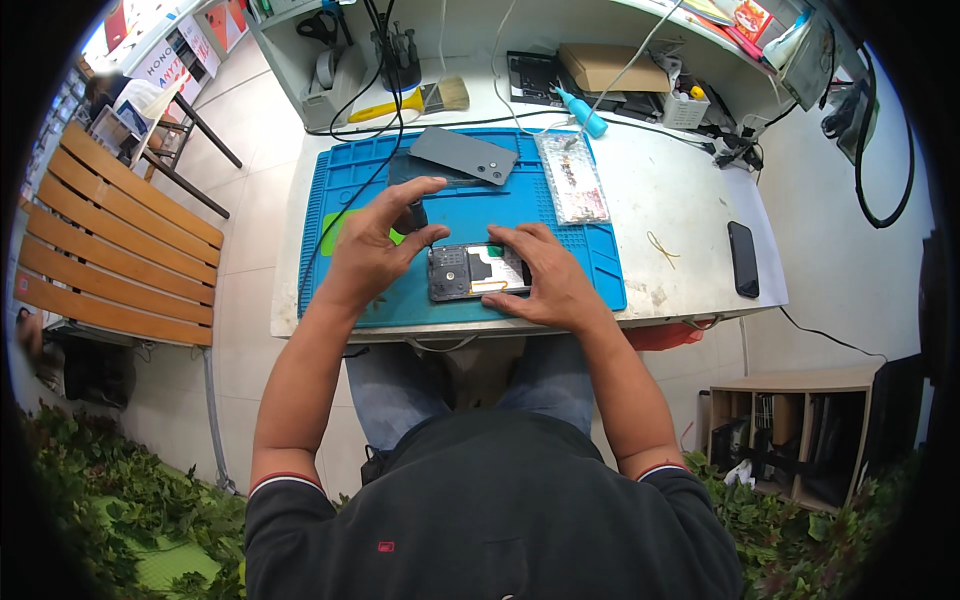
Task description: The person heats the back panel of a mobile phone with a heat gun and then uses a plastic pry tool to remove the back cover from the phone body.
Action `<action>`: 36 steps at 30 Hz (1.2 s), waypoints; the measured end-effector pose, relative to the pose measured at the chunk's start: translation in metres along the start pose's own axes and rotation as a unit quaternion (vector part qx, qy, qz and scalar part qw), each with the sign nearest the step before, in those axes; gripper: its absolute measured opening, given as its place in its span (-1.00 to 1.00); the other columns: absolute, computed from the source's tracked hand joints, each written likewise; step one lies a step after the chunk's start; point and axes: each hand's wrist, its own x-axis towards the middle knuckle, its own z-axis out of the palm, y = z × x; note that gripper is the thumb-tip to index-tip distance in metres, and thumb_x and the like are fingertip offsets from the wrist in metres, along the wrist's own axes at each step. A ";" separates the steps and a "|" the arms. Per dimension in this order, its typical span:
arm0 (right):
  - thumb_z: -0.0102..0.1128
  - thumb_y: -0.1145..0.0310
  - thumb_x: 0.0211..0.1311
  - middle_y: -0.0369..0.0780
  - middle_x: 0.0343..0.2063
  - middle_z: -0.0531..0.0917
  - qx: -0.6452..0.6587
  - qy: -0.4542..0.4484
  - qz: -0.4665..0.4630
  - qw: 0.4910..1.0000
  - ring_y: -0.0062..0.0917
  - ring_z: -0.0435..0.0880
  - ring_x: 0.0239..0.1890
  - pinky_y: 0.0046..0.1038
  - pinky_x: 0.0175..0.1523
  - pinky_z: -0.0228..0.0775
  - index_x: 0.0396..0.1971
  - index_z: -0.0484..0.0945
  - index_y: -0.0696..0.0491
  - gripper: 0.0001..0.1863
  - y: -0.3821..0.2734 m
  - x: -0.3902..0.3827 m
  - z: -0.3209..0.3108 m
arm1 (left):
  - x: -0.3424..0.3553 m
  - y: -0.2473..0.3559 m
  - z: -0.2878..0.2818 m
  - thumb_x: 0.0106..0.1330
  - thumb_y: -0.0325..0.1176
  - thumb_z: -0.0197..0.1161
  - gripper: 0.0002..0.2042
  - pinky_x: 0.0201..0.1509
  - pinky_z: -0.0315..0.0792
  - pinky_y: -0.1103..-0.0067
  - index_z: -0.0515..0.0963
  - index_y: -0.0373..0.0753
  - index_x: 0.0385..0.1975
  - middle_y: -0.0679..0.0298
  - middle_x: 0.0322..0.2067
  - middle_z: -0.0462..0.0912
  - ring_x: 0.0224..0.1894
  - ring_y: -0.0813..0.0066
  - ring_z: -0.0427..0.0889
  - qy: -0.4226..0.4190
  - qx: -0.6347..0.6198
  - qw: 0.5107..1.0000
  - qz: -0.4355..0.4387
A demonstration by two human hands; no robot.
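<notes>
An opened phone lies on the blue repair mat near the table's front edge, its inner parts showing. My right hand grips the phone's right end between thumb and fingers. Just left of and above the phone, my left hand is closed round a small dark screwdriver, mostly hidden by the fingers. Its tip cannot be made out. A grey phone back cover with camera holes rests at the mat's far side. Partly behind my left hand is a bright green piece.
A bubble-wrap packet overlaps the mat's right side, near a light-blue bottle. A yellow-handled brush lies behind the mat. Black cables hang over its left part. A dark phone sits at the table's right.
</notes>
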 end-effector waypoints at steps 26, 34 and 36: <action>0.63 0.09 -0.09 0.11 0.34 0.65 -0.281 0.030 0.300 0.911 0.03 0.61 0.37 -0.14 0.52 0.46 0.56 0.39 0.20 0.13 0.089 0.041 -0.099 | -0.007 0.006 -0.021 0.52 -0.54 0.43 -0.42 0.13 0.72 0.43 0.53 -0.11 0.54 0.16 -0.03 0.86 -0.06 0.35 0.90 -0.036 -0.016 0.999 -0.028; 0.64 -0.02 0.02 0.00 0.22 0.66 -0.116 -0.101 0.040 0.987 -0.06 0.57 0.28 -0.07 0.44 0.40 0.39 0.56 0.14 -0.06 0.005 0.015 -0.041 | -0.007 0.012 -0.025 0.52 -0.51 0.45 -0.46 0.06 0.74 0.44 0.60 -0.09 0.49 0.15 -0.04 0.85 -0.09 0.37 0.89 -0.029 0.009 0.998 -0.052; 0.64 -0.04 0.02 -0.04 0.19 0.67 -0.140 -0.120 0.032 0.982 -0.10 0.55 0.27 -0.11 0.43 0.39 0.38 0.58 0.13 -0.07 0.002 0.011 -0.038 | -0.003 0.017 -0.027 0.54 -0.54 0.42 -0.43 0.09 0.73 0.44 0.56 -0.06 0.53 0.14 -0.02 0.85 -0.05 0.36 0.89 -0.046 0.081 0.994 -0.049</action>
